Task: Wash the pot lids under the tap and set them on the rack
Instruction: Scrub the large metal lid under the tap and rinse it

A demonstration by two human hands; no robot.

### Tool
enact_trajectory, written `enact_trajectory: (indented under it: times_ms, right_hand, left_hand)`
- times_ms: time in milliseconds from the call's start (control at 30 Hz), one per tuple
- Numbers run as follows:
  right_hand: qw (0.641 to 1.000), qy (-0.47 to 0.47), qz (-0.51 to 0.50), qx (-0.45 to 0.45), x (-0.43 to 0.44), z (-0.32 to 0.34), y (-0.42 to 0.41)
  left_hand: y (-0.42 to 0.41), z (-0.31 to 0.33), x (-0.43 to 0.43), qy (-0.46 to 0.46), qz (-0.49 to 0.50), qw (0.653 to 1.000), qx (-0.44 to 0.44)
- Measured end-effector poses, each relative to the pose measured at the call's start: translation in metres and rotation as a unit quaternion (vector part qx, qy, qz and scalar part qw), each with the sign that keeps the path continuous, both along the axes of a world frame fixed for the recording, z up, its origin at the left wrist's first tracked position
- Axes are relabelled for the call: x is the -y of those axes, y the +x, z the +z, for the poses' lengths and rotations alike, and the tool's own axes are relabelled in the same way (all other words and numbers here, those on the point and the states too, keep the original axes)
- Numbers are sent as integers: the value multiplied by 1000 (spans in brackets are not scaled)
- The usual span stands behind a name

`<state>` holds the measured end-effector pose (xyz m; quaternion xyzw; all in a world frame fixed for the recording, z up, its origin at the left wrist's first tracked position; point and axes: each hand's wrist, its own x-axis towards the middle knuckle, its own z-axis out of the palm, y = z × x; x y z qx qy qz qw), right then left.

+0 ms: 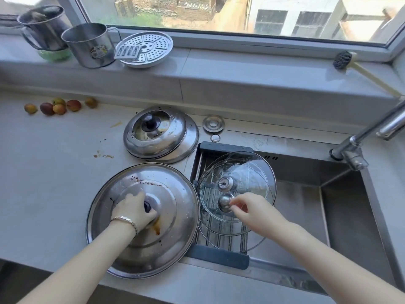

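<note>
A large steel lid [171, 207] with brown stains lies on the counter left of the sink. My left hand [133, 210] grips its dark knob. Behind it a smaller domed steel lid [175, 137] sits on a wider steel lid. Two glass lids [247, 172] rest stacked on the dark-framed rack [221, 257] set across the sink's left end. My right hand [247, 208] hovers at the nearer glass lid's steel knob [224, 201], fingertips touching or almost touching it. The tap [372, 132] stands at the right; no water is visible.
The steel sink basin [306, 207] lies open to the right of the rack. Several small fruits [59, 105] sit on the counter at far left. Two steel mugs [87, 44], a steamer plate [146, 49] and a brush [344, 60] stand on the windowsill.
</note>
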<state>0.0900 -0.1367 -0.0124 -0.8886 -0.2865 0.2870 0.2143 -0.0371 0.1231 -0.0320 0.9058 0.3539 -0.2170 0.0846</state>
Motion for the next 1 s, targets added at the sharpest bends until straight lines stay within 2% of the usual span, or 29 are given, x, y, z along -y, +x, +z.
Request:
enact_trajectory:
  times_ms: [133,167,267,367,500,600,667,700,733,767,800,833,867,900,933,1000]
  right_hand:
    - [992,28,-105,-65,7,4,6]
    - [980,49,-159,-111,10,9,9]
    - [909,127,-318,-236,27,21,24]
    - [868,158,-410,-229,60,26,40]
    - [840,191,-483,-154,119,27,57]
    - [802,215,-536,-151,166,26,68]
    - [771,224,-573,-166,198,22,74]
    - [752,227,-593,-175,213,18,77]
    - [733,233,-611,-186,227,13,80]
    - [718,242,-621,-198,238,9,82]
    - [709,251,-626,-208,248,6,83]
    - [702,257,-629,-212,254,4,85]
    - [698,260,-632,-213,259,0,88]
    - [696,264,-632,-217,264,-4,92]
    - [699,260,-628,-223,266,-5,94]
    - [710,254,-612,-238,268,-12,102]
  left_hand:
    - [8,38,39,-23,-43,994,101]
    - [13,48,52,-25,-59,991,121]
    - [31,72,96,-36,-118,979,161]
    - [54,81,144,-59,-171,965,188]
    - [87,80,196,-111,-210,950,203]
    - [107,78,216,-167,-180,932,266]
    - [119,72,215,-127,-140,922,338]
    - [124,68,212,-96,-117,926,345]
    - [129,62,210,-81,-82,938,327]
    - [133,54,206,-117,-22,948,297]
    - [136,49,205,-204,62,944,251]
    - [138,50,209,-340,164,903,204]
    - [137,51,214,-498,260,812,156]
    - [137,54,221,-602,314,723,128]
    - [138,56,230,-651,335,668,130]
    - [142,48,247,-636,351,663,182]
